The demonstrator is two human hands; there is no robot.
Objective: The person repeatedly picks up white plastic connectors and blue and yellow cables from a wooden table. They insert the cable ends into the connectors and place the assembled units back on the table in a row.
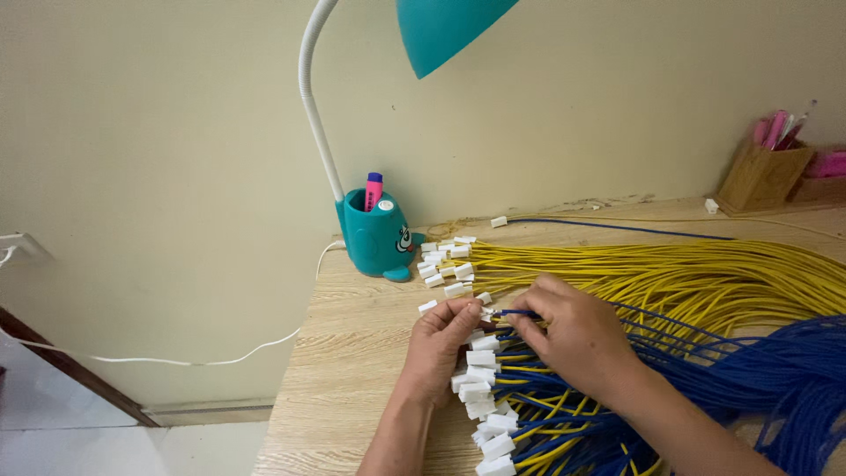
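A: Left hand [438,345] has its grip pinched shut on a small white connector [467,310]. Right hand [573,339] pinches the blue wire [515,313] just beside it. Both sit near the middle of the surface [352,353], at about 5 o'clock from the teal lamp base [377,236].

B: Wire's axis?

A: Roughly horizontal, 9-to-3. Free tip points to 9 o'clock, at the connector; the rest trails off to 3 under the right hand.

B: Risks?

A: Main one, I'd say: the tip goes in skewed. The grip on the wire sits a little back from the tip, so the end could flex and miss the socket or bend. Can't tell if it's already seated; the fingers hide the joint.

B: Anything else?

A: Tangle. The finished blue-and-yellow leads [529,414] lie right under both wrists, and the yellow wire bundle [670,273] is just beyond at 1 o'clock. A wrist drag could snag a loop and pull white plugs [445,260] out of order, or toward the surface's left edge.
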